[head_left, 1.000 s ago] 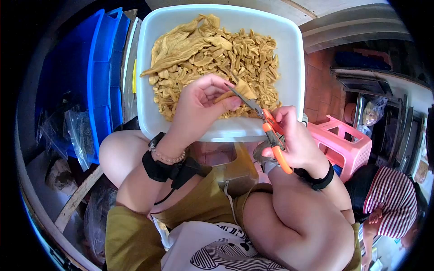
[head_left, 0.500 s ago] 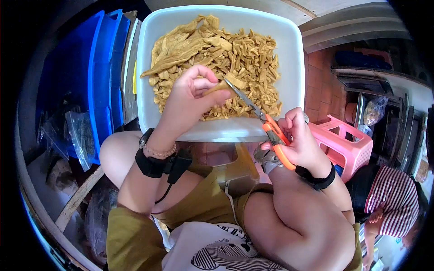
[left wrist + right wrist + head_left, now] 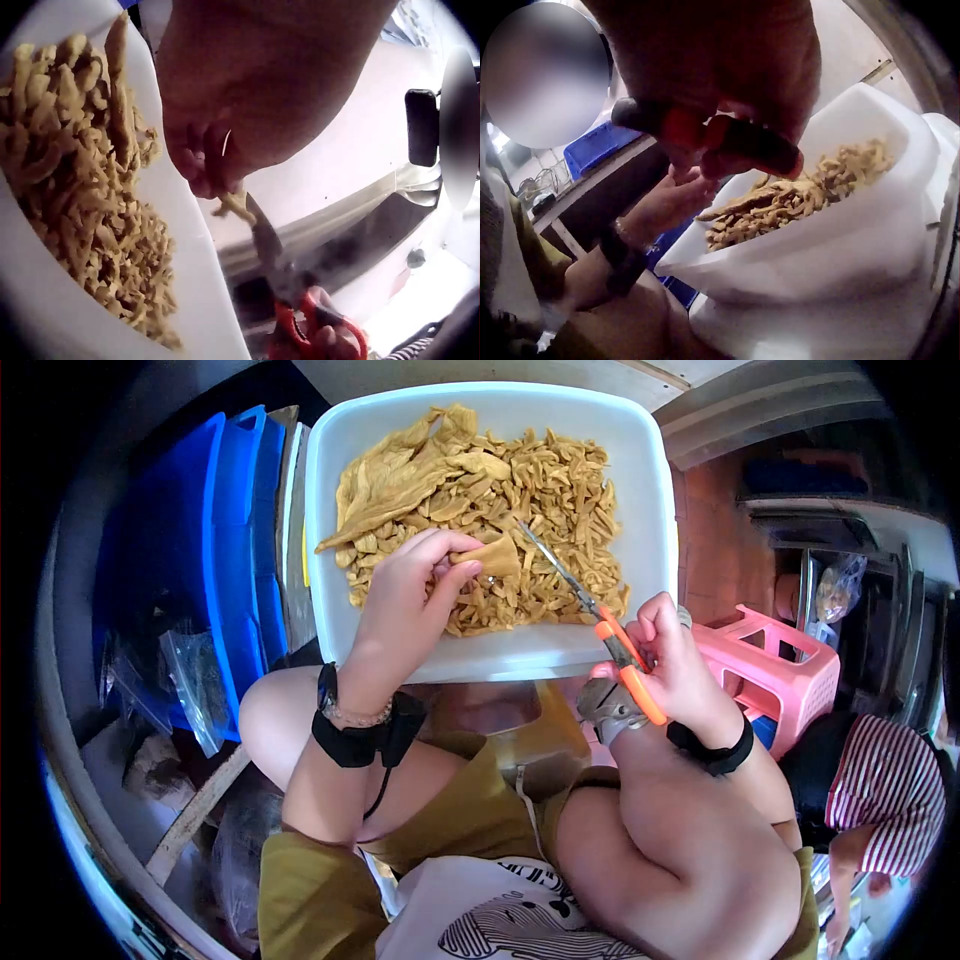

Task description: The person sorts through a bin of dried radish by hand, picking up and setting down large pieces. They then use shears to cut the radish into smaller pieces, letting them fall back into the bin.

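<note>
In the head view, my left hand [image 3: 395,600] pinches a soft yellow-brown folded piece [image 3: 497,557] over the white tub [image 3: 520,650]. My right hand [image 3: 680,665] grips scissors [image 3: 565,572] with orange handles. Their blades point up and left, with the tips just right of the held piece. Under both lie many chopped yellow-brown strips [image 3: 572,510], and larger uncut pieces [image 3: 390,465] sit at the tub's back left. The left wrist view shows the scissors [image 3: 266,240] beside the piece's end [image 3: 238,206]; its rest is hidden by the left hand's fingers.
A pink stool [image 3: 785,665] stands right of the tub, near a person in a striped shirt [image 3: 885,800]. Blue crates [image 3: 240,530] line the left side, with clear plastic bags [image 3: 195,680] by them. The tub is close in front of the knees.
One second ago the scissor blades crossed the piece at the left fingers; now the tips are apart from it in the head view. My left hand has shifted left, still holding the piece.
</note>
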`<state>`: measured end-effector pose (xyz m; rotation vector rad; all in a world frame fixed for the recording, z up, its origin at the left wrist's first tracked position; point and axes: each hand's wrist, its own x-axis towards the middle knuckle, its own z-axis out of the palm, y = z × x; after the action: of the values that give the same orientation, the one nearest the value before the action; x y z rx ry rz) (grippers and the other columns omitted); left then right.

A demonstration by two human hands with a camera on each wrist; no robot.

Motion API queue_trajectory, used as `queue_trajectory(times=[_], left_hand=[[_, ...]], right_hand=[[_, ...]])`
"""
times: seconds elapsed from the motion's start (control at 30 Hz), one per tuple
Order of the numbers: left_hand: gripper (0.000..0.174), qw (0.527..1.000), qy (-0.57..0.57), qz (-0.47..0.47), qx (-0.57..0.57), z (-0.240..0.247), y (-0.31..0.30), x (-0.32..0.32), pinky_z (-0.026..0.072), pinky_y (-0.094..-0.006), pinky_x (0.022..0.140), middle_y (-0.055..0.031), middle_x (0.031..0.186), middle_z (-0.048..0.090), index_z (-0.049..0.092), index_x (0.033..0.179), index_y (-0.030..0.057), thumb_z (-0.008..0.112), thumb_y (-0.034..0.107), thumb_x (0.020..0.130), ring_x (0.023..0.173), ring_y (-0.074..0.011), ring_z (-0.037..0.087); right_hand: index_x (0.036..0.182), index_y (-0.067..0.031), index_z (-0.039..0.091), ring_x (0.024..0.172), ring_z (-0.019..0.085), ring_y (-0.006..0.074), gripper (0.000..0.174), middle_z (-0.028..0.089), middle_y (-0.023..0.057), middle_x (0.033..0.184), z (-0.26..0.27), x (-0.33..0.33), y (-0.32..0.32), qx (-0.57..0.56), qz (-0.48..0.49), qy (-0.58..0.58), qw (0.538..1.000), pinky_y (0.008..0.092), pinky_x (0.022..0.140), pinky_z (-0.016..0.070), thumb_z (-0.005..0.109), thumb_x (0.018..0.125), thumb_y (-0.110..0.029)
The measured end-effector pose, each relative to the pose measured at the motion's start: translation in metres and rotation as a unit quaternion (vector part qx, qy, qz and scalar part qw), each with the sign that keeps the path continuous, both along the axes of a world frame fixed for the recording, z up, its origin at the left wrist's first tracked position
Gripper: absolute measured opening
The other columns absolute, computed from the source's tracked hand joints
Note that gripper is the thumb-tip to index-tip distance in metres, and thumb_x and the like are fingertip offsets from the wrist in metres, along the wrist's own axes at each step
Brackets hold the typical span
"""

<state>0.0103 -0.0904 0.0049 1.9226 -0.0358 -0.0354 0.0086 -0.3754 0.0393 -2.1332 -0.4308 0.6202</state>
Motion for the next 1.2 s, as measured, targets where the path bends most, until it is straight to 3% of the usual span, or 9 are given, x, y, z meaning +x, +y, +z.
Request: queue_trajectory(times=[0.07,0.17,0.23,0.33,0.57,0.87,0.93,1.07,1.2], left_hand=[[0.015,0.999,0.001,-0.005,0.041,-0.001,0.003,0.001,0.047,-0.0232,0.067,-0.0057,0.086,0.063,0.064,0.101,-0.0011,0.063,0.008,0.089,0.075,-0.0062,0.058],[0.014,0.997,0.077,0.02,-0.023,-0.008,0.002,0.002,0.0475,-0.0238,0.069,-0.0056,0.089,0.063,0.062,0.102,-0.0019,0.061,0.007,0.091,0.077,-0.0067,0.059],[0.017,0.973,0.09,0.073,-0.199,-0.01,-0.003,0.002,0.046,-0.0217,0.068,-0.0025,0.087,0.062,0.059,0.106,-0.0017,0.06,0.008,0.093,0.075,-0.0063,0.058],[0.019,0.965,0.098,0.093,-0.226,-0.009,-0.006,0.003,0.0443,-0.0197,0.069,0.0007,0.085,0.061,0.058,0.11,-0.0007,0.059,0.01,0.094,0.074,-0.0055,0.055],[0.02,0.976,0.108,0.022,-0.189,-0.013,-0.006,-0.001,0.0428,-0.0186,0.069,0.0024,0.082,0.059,0.06,0.111,0.0009,0.059,0.013,0.095,0.075,-0.0036,0.053],[0.021,0.976,0.141,-0.023,-0.165,-0.008,-0.007,-0.003,0.0432,-0.0197,0.07,0.0019,0.081,0.06,0.061,0.109,0.0006,0.058,0.016,0.096,0.075,-0.0044,0.052],[0.021,0.977,0.135,-0.02,-0.162,-0.008,-0.006,-0.002,0.0443,-0.0212,0.07,-0.0005,0.084,0.062,0.059,0.109,0.0005,0.056,0.017,0.097,0.075,-0.0058,0.053],[0.02,0.965,0.117,0.045,-0.231,-0.014,-0.009,0.002,0.0452,-0.0224,0.071,-0.0028,0.086,0.063,0.056,0.108,0.0009,0.055,0.017,0.097,0.076,-0.0073,0.055],[0.017,0.96,0.089,0.105,-0.243,-0.019,-0.012,0.004,0.0449,-0.0225,0.073,-0.0035,0.088,0.064,0.054,0.107,0.0017,0.056,0.015,0.096,0.076,-0.008,0.055]], right_hand=[[0.09,-0.0091,0.03,0.064,0.039,0.0131,0.054,0.037,0.0021,0.074,-0.002,0.0,-0.001,-0.008,-0.005,0.017,1.0,0.0277,0.054,0.036,0.081,0.076,-0.019],[0.091,-0.0098,0.03,0.065,0.039,0.0121,0.056,0.039,0.0012,0.075,-0.002,0.0,-0.001,0.036,-0.027,0.055,0.997,0.0277,0.054,0.0365,0.082,0.076,-0.025],[0.093,-0.0104,0.03,0.065,0.04,0.0119,0.057,0.041,0.0003,0.076,0.001,0.001,-0.001,0.06,0.009,0.036,0.997,0.0278,0.055,0.0375,0.081,0.077,-0.028],[0.096,-0.0108,0.029,0.066,0.041,0.0124,0.057,0.041,0.0013,0.076,-0.004,-0.002,-0.001,0.073,0.03,0.054,0.995,0.0277,0.057,0.0388,0.08,0.078,-0.03],[0.097,-0.0103,0.03,0.066,0.042,0.0123,0.056,0.045,0.0052,0.077,0.0,-0.001,0.002,0.055,0.031,0.112,0.992,0.0276,0.057,0.0396,0.079,0.079,-0.03],[0.094,-0.0107,0.028,0.06,0.038,0.0097,0.05,0.042,0.0012,0.065,-0.003,-0.001,0.003,0.097,0.013,0.124,0.987,0.0255,0.052,0.0344,0.076,0.083,-0.021],[0.094,-0.0112,0.028,0.059,0.038,0.0098,0.051,0.043,0.0012,0.065,0.005,0.001,0.006,0.058,-0.022,0.156,0.986,0.0256,0.052,0.0341,0.076,0.083,-0.021],[0.095,-0.0111,0.028,0.059,0.039,0.0098,0.052,0.043,0.0011,0.065,0.0,0.0,0.001,0.096,0.007,0.128,0.987,0.0262,0.051,0.0351,0.077,0.082,-0.022],[0.098,-0.0094,0.03,0.056,0.049,0.0175,0.059,0.049,0.0061,0.066,0.006,0.002,0.003,0.025,0.052,0.091,0.994,0.0309,0.052,0.0395,0.08,0.077,-0.033]])
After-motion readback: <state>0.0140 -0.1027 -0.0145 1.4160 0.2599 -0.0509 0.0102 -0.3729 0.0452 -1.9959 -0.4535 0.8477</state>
